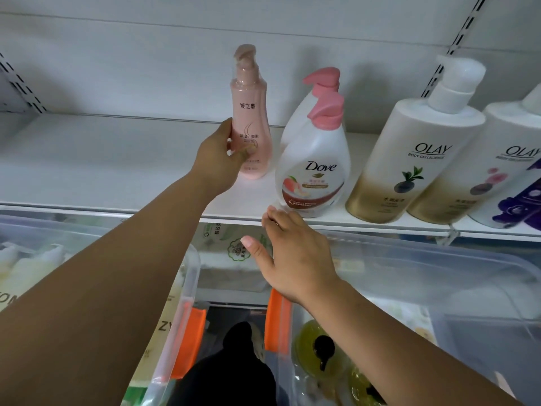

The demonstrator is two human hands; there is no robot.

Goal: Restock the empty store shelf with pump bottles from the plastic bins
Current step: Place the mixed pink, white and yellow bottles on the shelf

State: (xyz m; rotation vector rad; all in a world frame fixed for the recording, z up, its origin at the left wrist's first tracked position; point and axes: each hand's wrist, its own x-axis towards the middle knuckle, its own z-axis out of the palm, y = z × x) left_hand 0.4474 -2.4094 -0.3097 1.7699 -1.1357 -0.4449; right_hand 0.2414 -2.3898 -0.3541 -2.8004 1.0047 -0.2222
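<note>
A slim pink pump bottle [251, 118] stands upright on the white shelf [102, 168], and my left hand [219, 159] grips its lower body from the left. Right of it stand two white Dove bottles [314, 174] with pink pumps, one behind the other. My right hand [288, 253] hovers open just below the shelf's front edge, its fingertips close to the base of the front Dove bottle and holding nothing. Further right stand two white-and-gold Olay bottles [409, 159].
A clear plastic bin [187, 288] at lower left holds pale yellow bottles. Another clear bin [439, 288] at lower right holds green bottles with black pumps [322, 350]. Orange latches sit on the bins' facing sides. A purple-labelled bottle [524, 200] stands at the far right.
</note>
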